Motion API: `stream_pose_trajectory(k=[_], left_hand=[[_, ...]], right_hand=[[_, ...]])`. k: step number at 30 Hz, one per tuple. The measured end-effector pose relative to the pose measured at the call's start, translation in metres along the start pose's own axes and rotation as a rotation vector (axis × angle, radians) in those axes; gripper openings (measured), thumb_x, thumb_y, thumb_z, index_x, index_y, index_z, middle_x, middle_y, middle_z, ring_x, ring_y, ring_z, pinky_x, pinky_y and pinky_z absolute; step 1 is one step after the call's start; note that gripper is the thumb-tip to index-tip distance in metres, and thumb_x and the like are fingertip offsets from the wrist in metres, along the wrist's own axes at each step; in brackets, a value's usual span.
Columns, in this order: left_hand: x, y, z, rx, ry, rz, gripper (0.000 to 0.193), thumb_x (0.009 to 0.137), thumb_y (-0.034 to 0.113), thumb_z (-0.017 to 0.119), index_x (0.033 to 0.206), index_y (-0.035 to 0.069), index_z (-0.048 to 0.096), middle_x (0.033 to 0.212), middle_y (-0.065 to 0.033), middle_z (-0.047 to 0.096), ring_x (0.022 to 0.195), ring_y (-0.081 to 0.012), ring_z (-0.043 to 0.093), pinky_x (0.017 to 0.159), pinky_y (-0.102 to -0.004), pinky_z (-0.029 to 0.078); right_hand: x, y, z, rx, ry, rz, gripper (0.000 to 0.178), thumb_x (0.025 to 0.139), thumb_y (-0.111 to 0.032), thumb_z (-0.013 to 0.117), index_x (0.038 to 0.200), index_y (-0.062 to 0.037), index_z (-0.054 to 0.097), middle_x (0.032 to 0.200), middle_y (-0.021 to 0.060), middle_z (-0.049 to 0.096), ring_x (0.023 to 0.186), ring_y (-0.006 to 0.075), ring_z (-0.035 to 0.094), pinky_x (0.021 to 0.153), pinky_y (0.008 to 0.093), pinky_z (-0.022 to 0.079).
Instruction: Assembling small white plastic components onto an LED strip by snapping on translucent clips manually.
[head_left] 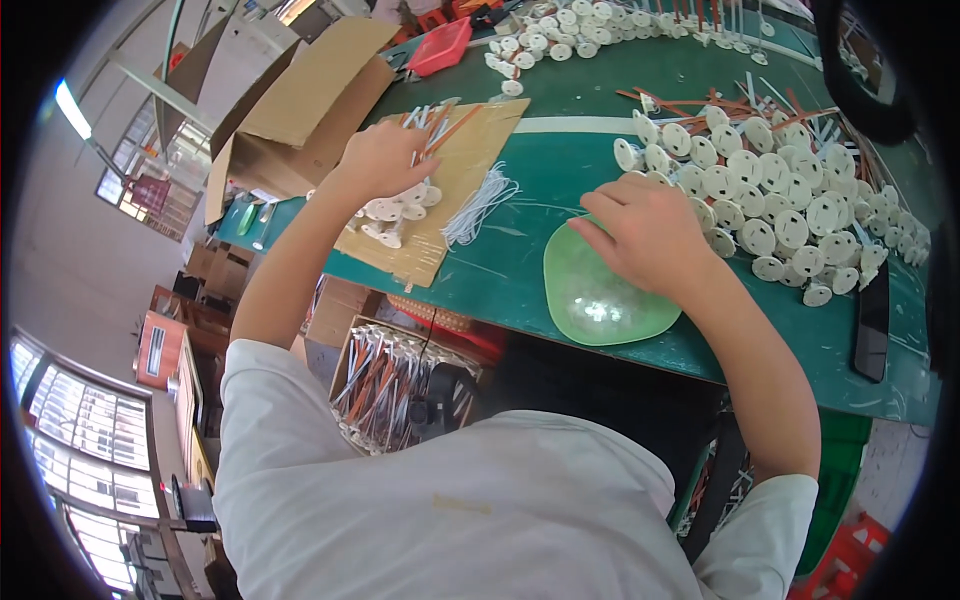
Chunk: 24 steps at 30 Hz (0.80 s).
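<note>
My left hand (378,165) is over a cardboard sheet (480,140), its fingers bent beside orange and white wires (440,125). Small white round parts (400,207) lie on the sheet just below that hand; what its fingers hold is hidden. A bundle of thin white cords (480,208) rests at the sheet's right edge. My right hand (645,235) is above the far rim of a translucent green bowl (605,310), fingers curled and thumb toward the left. Whatever it grips cannot be made out. Right of it spreads a large pile of white round parts (775,185) with wires.
An open cardboard box (310,100) stands at the left, with a red tray (440,47) behind. More white parts (570,30) line the far table. A dark phone (872,320) lies near the right edge. Below the table, a box (385,385) holds wired parts.
</note>
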<state>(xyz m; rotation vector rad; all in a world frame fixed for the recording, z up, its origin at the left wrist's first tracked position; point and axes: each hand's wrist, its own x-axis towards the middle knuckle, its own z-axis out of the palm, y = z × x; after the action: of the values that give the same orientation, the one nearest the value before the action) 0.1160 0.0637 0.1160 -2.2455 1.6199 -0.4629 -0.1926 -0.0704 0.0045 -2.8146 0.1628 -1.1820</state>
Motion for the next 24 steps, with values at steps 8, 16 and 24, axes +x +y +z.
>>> stream_pose_trajectory(k=[8,16,24], left_hand=[[0.112,0.092,-0.008,-0.160,0.216,0.335,0.029,0.088,0.034,0.066,0.100,0.009,0.068,0.084,-0.0125,0.071,0.082,-0.0354,0.068,0.072,-0.0484,0.054],[0.232,0.188,0.014,-0.431,0.583,0.828,0.027,0.086,0.017,0.071,0.110,0.006,0.068,0.093,-0.0161,0.070,0.089,-0.0361,0.067,0.079,-0.0462,0.053],[0.238,0.160,0.016,-0.493,0.275,0.882,0.022,0.086,0.008,0.070,0.107,0.008,0.071,0.094,-0.0142,0.072,0.089,-0.0309,0.069,0.080,-0.0391,0.055]], right_hand=[[0.001,-0.004,0.002,0.001,0.014,-0.061,0.013,0.080,-0.018,0.074,0.081,-0.0077,0.066,0.078,0.0036,0.067,0.074,0.0223,0.066,0.062,0.0353,0.054],[-0.001,0.006,0.005,-0.064,0.022,0.051,0.012,0.077,-0.015,0.074,0.075,-0.0082,0.064,0.072,0.0026,0.064,0.066,0.0207,0.063,0.056,0.0341,0.052],[-0.001,0.010,0.013,-0.056,0.055,0.058,0.013,0.078,-0.015,0.074,0.073,-0.0081,0.064,0.069,0.0029,0.063,0.065,0.0209,0.063,0.053,0.0344,0.051]])
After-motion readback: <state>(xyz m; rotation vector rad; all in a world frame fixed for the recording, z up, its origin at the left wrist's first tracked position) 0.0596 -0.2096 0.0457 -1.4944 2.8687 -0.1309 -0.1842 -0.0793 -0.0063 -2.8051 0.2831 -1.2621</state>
